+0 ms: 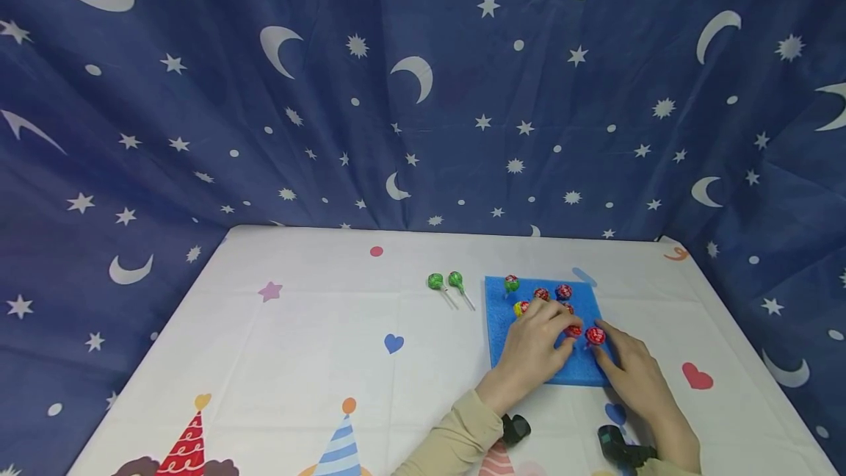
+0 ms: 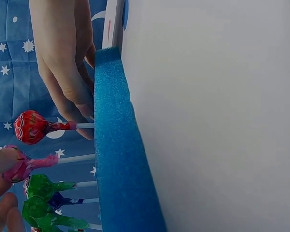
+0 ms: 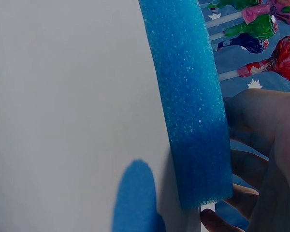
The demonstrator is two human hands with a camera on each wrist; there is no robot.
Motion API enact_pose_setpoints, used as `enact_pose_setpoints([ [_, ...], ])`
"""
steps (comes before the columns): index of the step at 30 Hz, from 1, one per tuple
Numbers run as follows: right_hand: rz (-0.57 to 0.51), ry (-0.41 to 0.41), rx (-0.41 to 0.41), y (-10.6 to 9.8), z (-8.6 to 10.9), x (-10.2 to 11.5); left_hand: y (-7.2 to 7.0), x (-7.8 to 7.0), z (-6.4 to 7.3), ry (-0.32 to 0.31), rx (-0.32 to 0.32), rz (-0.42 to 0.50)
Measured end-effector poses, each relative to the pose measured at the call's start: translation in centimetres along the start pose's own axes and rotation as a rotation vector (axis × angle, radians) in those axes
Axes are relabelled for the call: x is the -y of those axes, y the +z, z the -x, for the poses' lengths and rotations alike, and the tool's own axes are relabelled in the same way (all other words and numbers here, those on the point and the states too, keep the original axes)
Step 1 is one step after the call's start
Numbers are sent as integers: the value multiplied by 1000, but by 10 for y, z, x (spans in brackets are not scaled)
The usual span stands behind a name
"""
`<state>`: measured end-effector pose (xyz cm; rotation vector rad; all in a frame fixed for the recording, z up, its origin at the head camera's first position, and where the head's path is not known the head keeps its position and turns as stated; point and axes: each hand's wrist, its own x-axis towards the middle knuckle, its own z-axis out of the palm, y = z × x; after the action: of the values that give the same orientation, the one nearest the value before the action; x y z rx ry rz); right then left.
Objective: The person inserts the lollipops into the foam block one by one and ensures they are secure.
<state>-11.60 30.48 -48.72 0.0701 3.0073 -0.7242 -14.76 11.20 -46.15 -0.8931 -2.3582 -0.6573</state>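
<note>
A dark blue cloth backdrop printed with white moons and stars (image 1: pixel 423 87) hangs behind a desk under a white party-print cover (image 1: pixel 297 344). Right of the desk's middle lies a flat square pad of bright blue foam (image 1: pixel 497 329), with wrapped lollipops standing in it on white sticks.

The person's left hand (image 1: pixel 535 347) rests on the foam pad, its fingers curled among the lollipops; in the left wrist view its fingertips (image 2: pixel 0 162) pinch a pink-wrapped lollipop (image 2: pixel 26 164) still stuck in the foam. The right hand (image 1: pixel 628 366) lies at the pad's near right corner, fingers bent against the foam just beside a red-wrapped lollipop (image 1: pixel 595 335); whether this grip holds the stick cannot be told.

Two green-wrapped lollipops (image 1: pixel 445 282) lie flat on the desk, left of the pad.
</note>
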Motion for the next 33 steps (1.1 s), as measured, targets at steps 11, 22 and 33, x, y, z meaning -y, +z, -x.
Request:
enact_pose_setpoints([
  [11,0,-8,-12,0,1,0,2,-2,4,12,2,-2],
  [22,1,-7,-16,0,1,1,6,-2,6,-3,-41,-18],
  [33,-1,1,-7,-1,0,0,2,0,8,-45,-15,50],
])
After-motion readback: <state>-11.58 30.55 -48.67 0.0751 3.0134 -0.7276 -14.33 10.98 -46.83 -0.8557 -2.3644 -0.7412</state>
